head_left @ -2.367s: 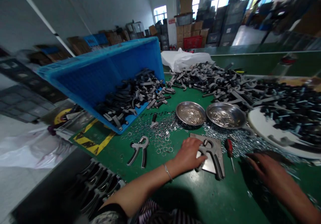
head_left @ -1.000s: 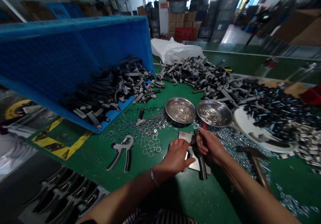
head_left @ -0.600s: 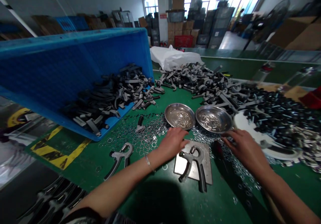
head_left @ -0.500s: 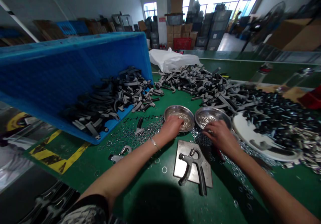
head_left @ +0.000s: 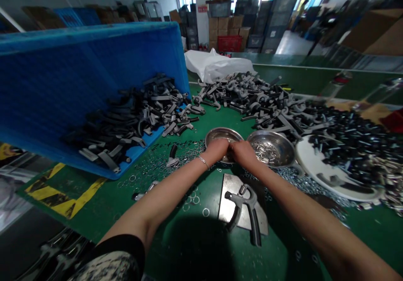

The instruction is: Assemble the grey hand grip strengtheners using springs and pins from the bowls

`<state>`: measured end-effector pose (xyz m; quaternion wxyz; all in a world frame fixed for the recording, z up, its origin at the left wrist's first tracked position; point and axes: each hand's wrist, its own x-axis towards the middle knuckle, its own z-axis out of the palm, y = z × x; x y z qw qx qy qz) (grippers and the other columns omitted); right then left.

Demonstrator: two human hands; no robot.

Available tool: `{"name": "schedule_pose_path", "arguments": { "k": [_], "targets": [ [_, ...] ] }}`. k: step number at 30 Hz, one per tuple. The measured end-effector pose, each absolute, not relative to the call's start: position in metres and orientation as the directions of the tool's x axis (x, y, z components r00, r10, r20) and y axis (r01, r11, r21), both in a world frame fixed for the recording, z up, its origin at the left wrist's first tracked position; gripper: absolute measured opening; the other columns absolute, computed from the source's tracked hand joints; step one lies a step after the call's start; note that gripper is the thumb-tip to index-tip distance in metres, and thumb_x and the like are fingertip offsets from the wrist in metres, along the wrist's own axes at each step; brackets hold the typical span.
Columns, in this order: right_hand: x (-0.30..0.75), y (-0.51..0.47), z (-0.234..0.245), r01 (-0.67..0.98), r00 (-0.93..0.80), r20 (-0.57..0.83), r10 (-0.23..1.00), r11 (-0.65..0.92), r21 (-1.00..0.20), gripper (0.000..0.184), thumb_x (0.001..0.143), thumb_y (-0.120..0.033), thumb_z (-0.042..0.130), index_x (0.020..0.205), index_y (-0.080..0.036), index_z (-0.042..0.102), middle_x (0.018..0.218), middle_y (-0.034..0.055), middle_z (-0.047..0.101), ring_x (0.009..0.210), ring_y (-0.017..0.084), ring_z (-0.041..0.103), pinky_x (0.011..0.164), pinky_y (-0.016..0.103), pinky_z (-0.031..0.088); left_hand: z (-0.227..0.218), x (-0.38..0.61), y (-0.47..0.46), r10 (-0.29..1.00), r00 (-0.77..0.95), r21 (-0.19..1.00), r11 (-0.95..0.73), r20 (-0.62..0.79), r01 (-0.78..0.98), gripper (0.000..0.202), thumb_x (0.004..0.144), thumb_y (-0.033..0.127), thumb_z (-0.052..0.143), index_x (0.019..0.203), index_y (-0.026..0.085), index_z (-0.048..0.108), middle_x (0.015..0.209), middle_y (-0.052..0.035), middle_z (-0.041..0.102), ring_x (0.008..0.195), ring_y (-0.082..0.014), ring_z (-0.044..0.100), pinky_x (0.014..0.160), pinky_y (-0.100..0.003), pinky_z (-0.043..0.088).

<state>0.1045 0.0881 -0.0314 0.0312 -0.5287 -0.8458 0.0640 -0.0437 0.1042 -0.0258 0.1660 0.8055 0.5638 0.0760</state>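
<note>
My left hand [head_left: 218, 148] and my right hand [head_left: 244, 151] meet over the left metal bowl [head_left: 211, 134], fingertips pinched together. Whatever small parts they hold are hidden by the fingers. Beside it stands a second metal bowl [head_left: 285, 146] with small metal pins [head_left: 267, 153] inside. Nearer to me, a hand grip strengthener [head_left: 252, 205] with a spring and two dark handles lies on a square metal plate [head_left: 229, 182].
A tipped blue crate [head_left: 185, 62] on the left spills grey and black handle parts [head_left: 151, 104]. More handles [head_left: 248, 96] are heaped behind the bowls. At right, a white dish [head_left: 311, 157] borders piled black knobs [head_left: 355, 142]. Metal rings [head_left: 132, 178] are scattered on the green table [head_left: 195, 256].
My right hand has moved left from the right bowl to meet my left hand over the left bowl. The view has shifted slightly, and the right bowl's pins now show more.
</note>
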Motion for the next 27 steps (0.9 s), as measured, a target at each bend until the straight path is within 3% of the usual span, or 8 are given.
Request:
{"name": "schedule_pose_path", "arguments": {
  "k": [5, 9, 11, 16, 18, 21, 23, 27],
  "targets": [
    [0.102, 0.087, -0.029, 0.874, -0.349, 0.038, 0.936, 0.34, -0.348, 0.019, 0.089, -0.019, 0.055, 0.101, -0.016, 0.069, 0.101, 0.0161, 0.074, 0.099, 0.029, 0.065, 0.085, 0.036, 0.042, -0.007, -0.051, 0.065, 0.946, 0.315, 0.414, -0.318, 0.079, 0.853, 0.021, 0.098, 0.02, 0.048, 0.107, 0.011, 0.065, 0.111, -0.014, 0.069, 0.106, -0.0236, 0.064, 0.094, -0.034, 0.047],
    [0.105, 0.075, -0.021, 0.741, -0.279, 0.125, 0.952, 0.296, -0.603, 0.01, 0.087, -0.025, 0.059, 0.089, -0.019, 0.066, 0.091, 0.0078, 0.072, 0.09, 0.024, 0.065, 0.081, 0.033, 0.046, -0.014, -0.047, -0.013, 0.871, 0.475, 0.602, -0.446, 0.124, 0.663, 0.015, 0.096, 0.026, 0.055, 0.095, 0.018, 0.067, 0.097, -0.0042, 0.071, 0.093, -0.0188, 0.064, 0.088, -0.03, 0.046],
    [0.111, 0.053, -0.015, 0.63, -0.229, 0.161, 0.96, 0.273, -0.727, 0.013, 0.09, -0.031, 0.056, 0.091, -0.02, 0.063, 0.086, 0.004, 0.07, 0.083, 0.021, 0.066, 0.078, 0.033, 0.05, -0.024, -0.041, -0.045, 0.842, 0.53, 0.613, -0.473, 0.102, 0.633, 0.012, 0.094, 0.027, 0.06, 0.089, 0.019, 0.067, 0.094, -0.0033, 0.07, 0.095, -0.0199, 0.062, 0.09, -0.033, 0.043],
    [0.153, -0.042, -0.014, 0.344, -0.082, 0.115, 0.99, 0.136, -0.929, 0.023, 0.092, -0.045, 0.055, 0.092, -0.023, 0.055, 0.082, 0.0008, 0.066, 0.072, 0.019, 0.07, 0.069, 0.034, 0.059, -0.041, -0.027, -0.071, 0.857, 0.504, 0.519, -0.481, 0.109, 0.706, 0.013, 0.095, 0.03, 0.059, 0.092, 0.019, 0.066, 0.098, -0.0052, 0.066, 0.103, -0.0233, 0.056, 0.094, -0.038, 0.038],
    [0.173, -0.079, -0.019, 0.116, -0.006, -0.047, 0.999, -0.046, -0.992, 0.025, 0.086, -0.045, 0.067, 0.088, -0.022, 0.057, 0.081, 0.0008, 0.067, 0.072, 0.018, 0.071, 0.072, 0.035, 0.06, -0.044, -0.026, -0.071, 0.857, 0.496, 0.473, -0.497, 0.138, 0.728, 0.016, 0.096, 0.032, 0.057, 0.092, 0.018, 0.065, 0.097, -0.0058, 0.066, 0.101, -0.0234, 0.056, 0.093, -0.038, 0.038],
    [0.194, -0.12, -0.029, -0.165, 0.02, -0.321, 0.947, -0.314, -0.935, 0.03, 0.076, -0.041, 0.081, 0.084, -0.02, 0.062, 0.079, 0.0019, 0.07, 0.069, 0.016, 0.07, 0.073, 0.031, 0.06, -0.051, -0.028, -0.074, 0.82, 0.534, 0.386, -0.569, 0.205, 0.726, 0.023, 0.1, 0.033, 0.049, 0.094, 0.017, 0.065, 0.096, -0.0069, 0.066, 0.099, -0.023, 0.056, 0.091, -0.039, 0.039],
    [0.199, -0.133, -0.033, -0.159, -0.001, -0.377, 0.926, -0.372, -0.915, 0.03, 0.076, -0.043, 0.081, 0.084, -0.018, 0.065, 0.081, 0.0031, 0.071, 0.067, 0.015, 0.07, 0.07, 0.028, 0.059, -0.058, -0.033, -0.079, 0.759, 0.599, 0.316, -0.651, 0.256, 0.69, 0.024, 0.102, 0.03, 0.045, 0.103, 0.017, 0.065, 0.103, -0.0076, 0.067, 0.101, -0.0226, 0.056, 0.091, -0.039, 0.039],
    [0.194, -0.133, -0.038, -0.009, -0.086, -0.342, 0.936, -0.344, -0.939, 0.033, 0.079, -0.049, 0.075, 0.085, -0.018, 0.064, 0.082, 0.0036, 0.072, 0.065, 0.016, 0.069, 0.066, 0.03, 0.057, -0.068, -0.046, -0.09, 0.636, 0.71, 0.178, -0.77, 0.302, 0.613, 0.03, 0.102, 0.025, 0.043, 0.128, 0.017, 0.056, 0.124, -0.0096, 0.065, 0.112, -0.0223, 0.055, 0.095, -0.04, 0.039]
  ]
}}
